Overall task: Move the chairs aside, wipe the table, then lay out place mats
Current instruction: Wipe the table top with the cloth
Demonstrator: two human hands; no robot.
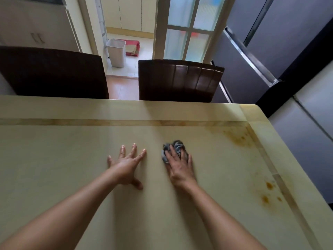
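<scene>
The left hand (126,165) lies flat on the counter (72,159), palm down, fingers spread wide and thumb splayed towards the person. The right hand (180,168), just beside it but not touching, presses down on a crumpled grey cloth (175,146), its fingers lying fairly straight over the bunched fabric. Both bare forearms run out of the bottom of the view.

Much of the cloth is hidden under the right hand, with only its far part and left edge showing. It sits right of the counter's middle, well short of the far edge. Two dark brown chairs stand at the far side: the left chair (52,73) is cut off by the frame, the right chair (180,80) shows a ribbed back, and the seats and legs of both are hidden behind the counter.

The counter is pale cream with a tan inlaid band near its edges. There are two patches of orange-brown marks (possibly stains, though the view is soft): the far marks (237,138) and the near marks (269,185), both by the right edge.

Beyond, a doorway shows one white waste bin (116,53) on pale tiles beside a red mat (132,47). A glass-paned door (187,27) stands to its right, and a grey fridge (270,42) fills the right side.
</scene>
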